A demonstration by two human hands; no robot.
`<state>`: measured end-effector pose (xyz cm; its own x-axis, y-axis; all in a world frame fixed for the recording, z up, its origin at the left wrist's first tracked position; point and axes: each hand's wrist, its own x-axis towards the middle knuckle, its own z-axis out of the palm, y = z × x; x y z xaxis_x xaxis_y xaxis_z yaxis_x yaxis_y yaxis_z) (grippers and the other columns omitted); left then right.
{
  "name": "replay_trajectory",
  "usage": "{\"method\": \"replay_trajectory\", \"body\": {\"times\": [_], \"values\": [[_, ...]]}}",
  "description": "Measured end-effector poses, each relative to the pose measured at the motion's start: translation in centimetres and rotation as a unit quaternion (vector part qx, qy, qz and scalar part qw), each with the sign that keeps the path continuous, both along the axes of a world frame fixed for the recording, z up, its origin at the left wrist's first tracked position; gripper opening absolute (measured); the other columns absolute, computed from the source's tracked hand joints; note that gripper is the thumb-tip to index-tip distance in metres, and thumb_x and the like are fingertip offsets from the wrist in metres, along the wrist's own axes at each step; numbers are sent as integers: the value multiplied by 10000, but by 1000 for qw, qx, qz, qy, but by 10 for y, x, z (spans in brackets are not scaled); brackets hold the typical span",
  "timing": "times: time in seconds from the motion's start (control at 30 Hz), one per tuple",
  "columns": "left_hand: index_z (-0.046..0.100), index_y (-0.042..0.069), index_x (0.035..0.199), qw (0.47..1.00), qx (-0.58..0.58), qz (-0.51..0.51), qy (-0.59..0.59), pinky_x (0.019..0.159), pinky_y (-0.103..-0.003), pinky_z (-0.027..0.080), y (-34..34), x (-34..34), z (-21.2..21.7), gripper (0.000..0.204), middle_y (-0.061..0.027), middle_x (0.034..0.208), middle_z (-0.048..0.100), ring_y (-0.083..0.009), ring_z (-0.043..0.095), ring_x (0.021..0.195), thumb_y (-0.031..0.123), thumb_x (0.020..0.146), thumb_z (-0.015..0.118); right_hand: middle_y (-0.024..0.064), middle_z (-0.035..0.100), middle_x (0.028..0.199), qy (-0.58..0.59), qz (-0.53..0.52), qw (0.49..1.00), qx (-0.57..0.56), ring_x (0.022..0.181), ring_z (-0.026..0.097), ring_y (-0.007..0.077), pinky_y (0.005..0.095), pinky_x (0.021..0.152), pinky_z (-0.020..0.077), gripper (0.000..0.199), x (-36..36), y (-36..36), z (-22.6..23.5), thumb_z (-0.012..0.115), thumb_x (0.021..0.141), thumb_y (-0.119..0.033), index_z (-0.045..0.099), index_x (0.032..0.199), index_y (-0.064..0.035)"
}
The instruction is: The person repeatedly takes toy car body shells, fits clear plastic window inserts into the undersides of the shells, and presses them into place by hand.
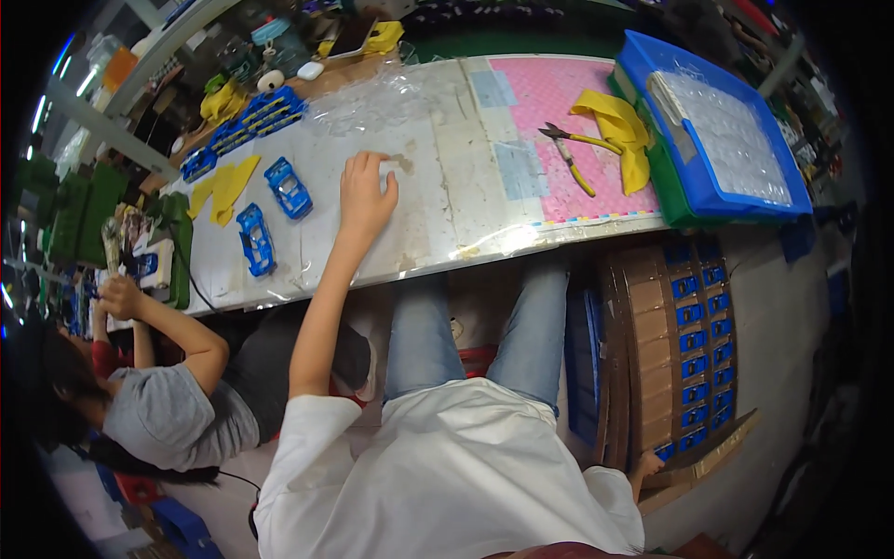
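Observation:
My left hand [366, 194] lies on the worktable, fingers stretched out and holding nothing. To its left are two blue toy car bodies, one [288, 188] closer to the hand and another [255, 239] nearer the table edge. Down at the lower right, my right hand [648, 462] reaches into a cardboard box [656, 326] with rows of blue toy cars. Its fingers close on a blue toy car [664, 452] at the box's near corner; the fingertips are small and partly hidden.
Yellow cloths [228, 191] and a row of blue car parts [256, 121] lie at the left. Cutting pliers [582, 140] rest on a pink mat [531, 102], beside a blue bin [689, 158] with clear plastic trays. A co-worker [177, 410] sits close on my left.

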<state>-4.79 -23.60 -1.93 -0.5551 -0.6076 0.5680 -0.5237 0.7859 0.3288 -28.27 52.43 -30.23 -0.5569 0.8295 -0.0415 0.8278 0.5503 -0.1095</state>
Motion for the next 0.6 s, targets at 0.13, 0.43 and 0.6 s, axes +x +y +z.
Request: {"method": "replay_trajectory", "body": {"times": [0.13, 0.43, 0.6], "values": [[538, 14, 1032, 994, -21, 92, -60, 835, -400, 401, -52, -15, -20, 332, -164, 1052, 538, -334, 484, 982, 46, 703, 565, 224, 541, 1119, 8, 60, 998, -27, 1037, 528, 386, 452, 875, 435, 490, 9, 21, -6, 594, 789, -324, 439, 1189, -89], [509, -19, 1093, 994, -46, 46, -84, 821, -409, 415, -142, -6, -33, 434, -169, 1102, 538, -321, 490, 986, 70, 681, 609, 252, 549, 1086, 52, 90, 995, 4, 985, 558, 390, 456, 856, 453, 490, -4, 21, 12, 664, 735, -270, 486, 1095, 12], [517, 17, 1113, 996, -87, 14, -12, 798, -405, 422, -134, -5, -19, 466, -174, 984, 578, -344, 516, 912, 98, 675, 658, 248, 573, 996, 100, 131, 984, 72, 949, 561, 390, 450, 834, 457, 459, -5, 15, 33, 683, 702, -250, 518, 1004, 54]]}}
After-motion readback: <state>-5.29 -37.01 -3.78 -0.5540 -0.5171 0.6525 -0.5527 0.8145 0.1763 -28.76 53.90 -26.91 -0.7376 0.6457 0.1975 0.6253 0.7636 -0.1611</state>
